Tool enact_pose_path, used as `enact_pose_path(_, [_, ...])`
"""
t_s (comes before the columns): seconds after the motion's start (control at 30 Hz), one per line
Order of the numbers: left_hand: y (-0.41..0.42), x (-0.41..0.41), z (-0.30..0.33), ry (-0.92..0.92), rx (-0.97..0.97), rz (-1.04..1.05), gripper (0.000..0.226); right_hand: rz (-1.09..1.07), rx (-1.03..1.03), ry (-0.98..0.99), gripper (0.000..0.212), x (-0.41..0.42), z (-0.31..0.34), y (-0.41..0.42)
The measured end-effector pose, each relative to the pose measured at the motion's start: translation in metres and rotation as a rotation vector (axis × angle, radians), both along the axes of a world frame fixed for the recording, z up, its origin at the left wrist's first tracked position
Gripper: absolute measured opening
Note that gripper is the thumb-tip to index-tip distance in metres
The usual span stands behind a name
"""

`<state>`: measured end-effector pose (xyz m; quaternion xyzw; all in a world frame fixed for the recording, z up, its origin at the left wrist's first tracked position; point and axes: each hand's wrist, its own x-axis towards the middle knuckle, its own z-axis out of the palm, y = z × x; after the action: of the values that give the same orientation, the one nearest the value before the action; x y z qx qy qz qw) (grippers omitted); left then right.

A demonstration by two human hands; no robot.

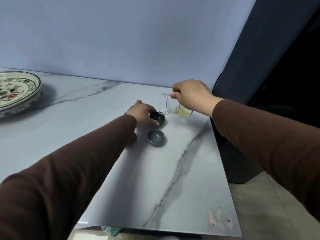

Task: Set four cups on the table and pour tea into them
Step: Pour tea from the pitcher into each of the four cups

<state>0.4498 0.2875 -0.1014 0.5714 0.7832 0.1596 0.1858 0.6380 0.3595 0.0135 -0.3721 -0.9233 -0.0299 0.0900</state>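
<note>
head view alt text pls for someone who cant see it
The right hand tips a glass pitcher over a dark cup steadied by the left hand on a marble table. A blue cup sits nearer.

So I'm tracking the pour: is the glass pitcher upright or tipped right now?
Tipped. The right hand holds the glass pitcher nearly on its side, spout down over the dark cup, yellow tea pooled low.
</note>
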Motion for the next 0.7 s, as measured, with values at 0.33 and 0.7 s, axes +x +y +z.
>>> enact_pose_path(0.33, [-0.002, 0.001, 0.0, 0.002, -0.006, 0.017, 0.058, 0.096, 0.141, -0.103, 0.023, -0.017, 0.003, -0.006])
enact_pose_path(0.7, [-0.002, -0.001, -0.002, -0.015, -0.009, 0.019, 0.062, 0.163, 0.223, -0.168, 0.021, -0.025, 0.013, -0.01])
